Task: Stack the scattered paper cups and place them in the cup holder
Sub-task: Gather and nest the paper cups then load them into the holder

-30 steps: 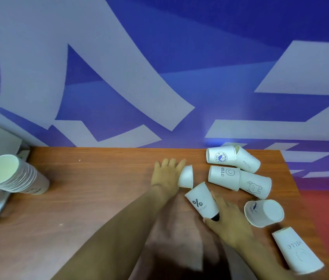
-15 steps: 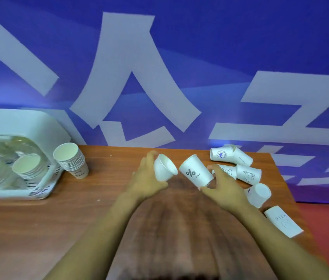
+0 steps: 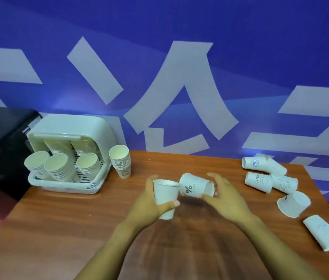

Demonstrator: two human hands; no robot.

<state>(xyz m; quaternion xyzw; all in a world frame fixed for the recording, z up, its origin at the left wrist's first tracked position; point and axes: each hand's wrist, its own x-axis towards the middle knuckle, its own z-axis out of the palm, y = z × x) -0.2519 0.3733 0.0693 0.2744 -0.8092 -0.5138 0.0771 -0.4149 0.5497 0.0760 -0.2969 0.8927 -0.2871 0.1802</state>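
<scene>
While left hand grips plain cup; right hand tilts printed cup.

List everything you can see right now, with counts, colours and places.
Cup holder: one, pale green, table's far left, holding several cup stacks.
Cup stack: one, white, upright beside the holder.
Scattered cups: six, white, printed, lying at the table's right.
Plain cup: one, white, upright in the left hand.
Percent-sign cup: one, white, tilted, in the right hand.
Table: one, brown wood.
Left hand; right hand: one each, centre.
</scene>
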